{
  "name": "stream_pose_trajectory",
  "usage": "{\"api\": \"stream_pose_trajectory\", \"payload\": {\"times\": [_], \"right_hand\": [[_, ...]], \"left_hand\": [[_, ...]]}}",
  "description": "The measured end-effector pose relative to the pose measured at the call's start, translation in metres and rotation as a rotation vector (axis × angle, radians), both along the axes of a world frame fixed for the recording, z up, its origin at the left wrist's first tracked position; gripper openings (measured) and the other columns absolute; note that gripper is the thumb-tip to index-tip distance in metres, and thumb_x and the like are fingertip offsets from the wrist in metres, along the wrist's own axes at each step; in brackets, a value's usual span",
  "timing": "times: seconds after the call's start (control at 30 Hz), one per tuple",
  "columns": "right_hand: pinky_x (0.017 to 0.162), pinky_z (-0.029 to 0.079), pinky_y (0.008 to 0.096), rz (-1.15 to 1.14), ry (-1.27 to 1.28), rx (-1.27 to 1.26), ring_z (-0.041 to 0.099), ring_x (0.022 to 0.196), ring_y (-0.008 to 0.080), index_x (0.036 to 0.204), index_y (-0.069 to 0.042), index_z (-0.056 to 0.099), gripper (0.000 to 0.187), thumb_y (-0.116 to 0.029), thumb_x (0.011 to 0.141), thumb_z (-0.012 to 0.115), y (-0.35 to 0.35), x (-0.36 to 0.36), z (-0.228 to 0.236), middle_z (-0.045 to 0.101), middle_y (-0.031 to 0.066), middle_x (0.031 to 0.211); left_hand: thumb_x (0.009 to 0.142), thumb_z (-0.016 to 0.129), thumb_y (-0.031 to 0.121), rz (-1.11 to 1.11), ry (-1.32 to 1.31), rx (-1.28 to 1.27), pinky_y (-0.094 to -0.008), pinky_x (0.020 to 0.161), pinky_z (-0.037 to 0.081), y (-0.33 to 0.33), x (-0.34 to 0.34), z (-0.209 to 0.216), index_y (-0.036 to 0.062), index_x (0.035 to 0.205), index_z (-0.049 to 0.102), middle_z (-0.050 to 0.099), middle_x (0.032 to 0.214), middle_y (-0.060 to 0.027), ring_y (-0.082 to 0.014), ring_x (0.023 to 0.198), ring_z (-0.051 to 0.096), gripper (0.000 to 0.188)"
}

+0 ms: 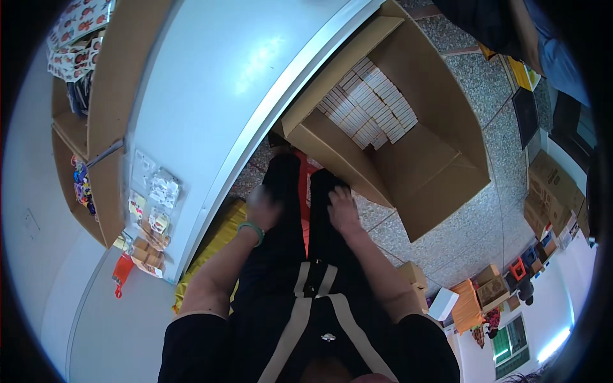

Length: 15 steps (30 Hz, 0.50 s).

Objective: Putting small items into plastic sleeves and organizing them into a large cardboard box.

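My left hand (263,209), with a green bracelet (253,231) at the wrist, is over my left thigh. Motion smears its fingers, so I cannot tell whether it holds anything. On my right thigh lies my right hand (343,209), its fingers spread and nothing seen in them. Just beyond my knees stands a large open cardboard box (440,182). Rows of small white packs (370,102) are stacked at its far end. Neither hand touches the box.
A pale table (211,83) runs along my left, bearing bagged small items (164,188) and cardboard bins (121,70). Yellow sacking (220,246) lies beneath its edge. Another person (555,57) is at the far right. More cartons (549,191) stand along the right side.
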State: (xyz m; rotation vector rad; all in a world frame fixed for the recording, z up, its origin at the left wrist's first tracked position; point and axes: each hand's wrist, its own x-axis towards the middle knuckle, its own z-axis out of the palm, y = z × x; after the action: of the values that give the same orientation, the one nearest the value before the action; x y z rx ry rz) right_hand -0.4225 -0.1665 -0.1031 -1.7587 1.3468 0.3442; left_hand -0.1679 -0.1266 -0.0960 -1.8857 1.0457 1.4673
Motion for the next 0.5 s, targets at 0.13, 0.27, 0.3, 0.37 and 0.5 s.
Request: {"api": "stream_pose_trajectory", "payload": {"times": [0.13, 0.27, 0.3, 0.37, 0.5], "right_hand": [[0.107, 0.030, 0.0427, 0.051, 0.139, 0.347, 0.029, 0.132, 0.0349, 0.131, -0.011, 0.045, 0.046, -0.025, 0.087, 0.053, 0.013, -0.004, 0.008, 0.032, 0.0149, 0.143], [0.109, 0.028, 0.0430, 0.090, 0.084, 0.395, 0.026, 0.134, 0.0367, 0.134, -0.013, 0.042, 0.051, -0.031, 0.087, 0.053, 0.004, -0.007, 0.011, 0.028, 0.0145, 0.146], [0.109, 0.028, 0.0430, 0.088, 0.083, 0.390, 0.026, 0.134, 0.0367, 0.134, -0.013, 0.042, 0.051, -0.031, 0.087, 0.053, 0.002, -0.009, 0.012, 0.028, 0.0145, 0.146], [0.110, 0.025, 0.0423, 0.076, 0.076, 0.469, 0.024, 0.135, 0.0353, 0.136, -0.012, 0.040, 0.054, -0.034, 0.088, 0.052, 0.001, -0.016, 0.015, 0.028, 0.0150, 0.146], [0.112, 0.021, 0.0409, 0.168, -0.001, 0.445, 0.022, 0.137, 0.0328, 0.137, -0.011, 0.039, 0.056, -0.036, 0.088, 0.051, 0.011, -0.042, 0.000, 0.029, 0.0166, 0.145]], "left_hand": [[0.089, 0.042, 0.052, 0.031, 0.041, 0.145, -0.0435, 0.104, 0.033, -0.003, 0.005, 0.028, 0.0019, 0.144, 0.014, 0.033, 0.138, -0.0309, -0.0406, 0.126, 0.039, 0.079], [0.089, 0.041, 0.054, 0.000, 0.105, 0.169, -0.0413, 0.106, 0.030, 0.009, 0.014, 0.042, -0.0007, 0.144, 0.013, 0.029, 0.141, -0.0306, -0.0414, 0.128, 0.035, 0.082], [0.089, 0.041, 0.054, -0.047, 0.113, 0.182, -0.0408, 0.106, 0.031, 0.010, 0.016, 0.044, -0.0017, 0.143, 0.014, 0.028, 0.141, -0.0304, -0.0413, 0.128, 0.035, 0.082], [0.090, 0.041, 0.052, -0.039, 0.135, 0.174, -0.0405, 0.106, 0.031, 0.005, 0.016, 0.055, -0.0023, 0.142, 0.019, 0.029, 0.141, -0.0297, -0.0403, 0.128, 0.035, 0.079], [0.091, 0.044, 0.046, -0.027, 0.190, 0.083, -0.0396, 0.104, 0.034, 0.006, 0.018, 0.072, -0.0031, 0.136, 0.034, 0.039, 0.136, -0.0266, -0.0365, 0.126, 0.040, 0.067]]}}
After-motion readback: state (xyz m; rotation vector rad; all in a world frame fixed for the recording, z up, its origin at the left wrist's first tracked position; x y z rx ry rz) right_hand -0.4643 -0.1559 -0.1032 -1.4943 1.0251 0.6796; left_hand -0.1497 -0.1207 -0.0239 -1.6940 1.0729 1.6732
